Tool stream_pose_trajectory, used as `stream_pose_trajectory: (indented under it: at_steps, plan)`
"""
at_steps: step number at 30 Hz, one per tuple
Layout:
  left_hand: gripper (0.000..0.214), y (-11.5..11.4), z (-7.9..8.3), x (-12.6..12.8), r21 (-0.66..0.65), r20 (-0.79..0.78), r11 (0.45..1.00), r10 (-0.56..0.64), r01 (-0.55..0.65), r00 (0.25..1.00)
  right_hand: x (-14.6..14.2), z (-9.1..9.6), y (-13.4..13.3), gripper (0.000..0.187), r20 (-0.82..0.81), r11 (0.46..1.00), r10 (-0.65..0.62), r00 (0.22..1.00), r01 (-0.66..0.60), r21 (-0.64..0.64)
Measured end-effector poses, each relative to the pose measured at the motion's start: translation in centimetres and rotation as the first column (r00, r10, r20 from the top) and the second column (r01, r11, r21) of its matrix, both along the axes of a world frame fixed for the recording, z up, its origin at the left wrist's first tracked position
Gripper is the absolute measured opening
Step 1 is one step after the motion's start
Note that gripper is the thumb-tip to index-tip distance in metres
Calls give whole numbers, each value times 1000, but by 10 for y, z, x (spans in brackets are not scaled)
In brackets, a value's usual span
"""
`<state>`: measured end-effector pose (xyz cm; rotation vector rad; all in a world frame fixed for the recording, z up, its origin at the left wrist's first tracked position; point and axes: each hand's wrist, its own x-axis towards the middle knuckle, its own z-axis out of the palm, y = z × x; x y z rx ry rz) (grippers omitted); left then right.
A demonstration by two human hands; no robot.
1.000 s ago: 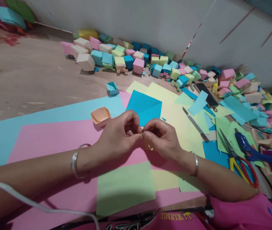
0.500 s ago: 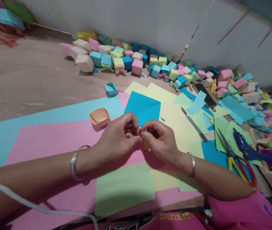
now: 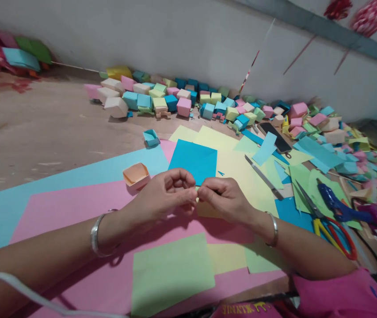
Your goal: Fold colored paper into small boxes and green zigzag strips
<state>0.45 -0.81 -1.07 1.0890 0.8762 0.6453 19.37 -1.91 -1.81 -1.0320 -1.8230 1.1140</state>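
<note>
Above the pink paper sheet (image 3: 85,207), my left hand (image 3: 163,194) and my right hand (image 3: 226,198) meet at their fingertips. Both are closed in a pinch on a small pale paper piece (image 3: 197,200), mostly hidden by the fingers. Beyond them lies a blue paper square (image 3: 193,159). To the left of my left hand sits an open peach paper box (image 3: 136,176), with a smaller light-blue paper box (image 3: 151,138) farther back. A green paper sheet (image 3: 173,269) is nearest my body.
Scissors (image 3: 324,221), a blue glue gun (image 3: 336,201) and a cutter knife (image 3: 263,176) lie at right. A phone (image 3: 276,137) rests behind them. Many folded paper pieces (image 3: 184,107) line the wall. A white cable (image 3: 25,293) crosses the lower left.
The view has tilted up slightly, so the table things sit lower in the picture. My fingertips stay together, and the right-hand fingers are curled more tightly.
</note>
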Motion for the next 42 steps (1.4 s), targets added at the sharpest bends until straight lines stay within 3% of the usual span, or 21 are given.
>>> stream_pose_trajectory:
  at_steps: [4,9,11,14,16,17,18,20,21,22,24,26,27,28,30,33,35,40,42]
  plan:
    - [28,-4,7,-1,-45,-38,989,-140,139,989,0,4,-6,33,-116,995,92,989,-97,-39]
    - [40,-12,13,-1,52,80,980,-197,193,977,-1,12,-18,31,-359,950,187,914,-261,-169]
    - [42,-14,13,1,44,83,981,-192,189,978,-3,15,-19,35,-383,933,165,909,-270,-238]
    - [39,-15,8,7,64,26,998,4,-5,1000,-5,16,-12,42,-273,936,27,962,-120,-331]
    - [36,-17,4,10,74,28,979,186,-188,982,-3,15,-4,42,-136,962,-94,986,55,-267]
    - [35,-19,2,11,84,38,971,219,-222,975,-1,14,1,42,-68,974,-154,986,140,-179]
    - [33,-22,1,12,125,37,967,219,-222,975,1,13,5,41,-12,974,-212,977,210,-80]
    - [26,-29,-1,10,358,-42,932,74,-55,996,7,11,14,41,76,962,-270,960,266,59]
    - [24,-33,-3,9,513,-117,854,-33,89,993,11,10,17,40,102,960,-275,956,267,86]
    - [22,-37,-4,8,657,-215,714,-129,241,968,13,11,20,42,113,962,-266,957,256,94]
    - [18,-42,-7,4,828,-423,306,-206,469,882,17,13,22,53,77,968,-242,967,235,89]
    - [12,-45,-9,2,810,-585,-77,-155,581,796,17,20,19,60,-10,966,-237,972,236,106]
    - [10,-46,-10,1,765,-639,-207,-123,610,760,16,25,16,56,-57,959,-246,968,251,128]
    - [10,-46,-10,1,725,-672,-292,-99,624,734,15,30,10,50,-106,947,-265,959,279,161]
    - [10,-47,-11,1,701,-685,-346,-82,624,724,13,40,-3,33,-204,901,-305,930,351,254]
    - [13,-49,-13,1,732,-646,-334,-64,593,761,10,51,-19,16,-320,785,-329,888,445,430]
    - [16,-50,-14,1,742,-630,-334,-51,581,775,9,54,-21,10,-285,754,-320,903,425,500]
    - [12,-50,-13,1,721,-653,-352,-56,597,756,14,53,-13,20,27,880,-266,964,231,416]
    - [14,-48,-12,0,706,-672,-362,-68,609,738,25,49,-26,22,54,881,-263,963,217,419]
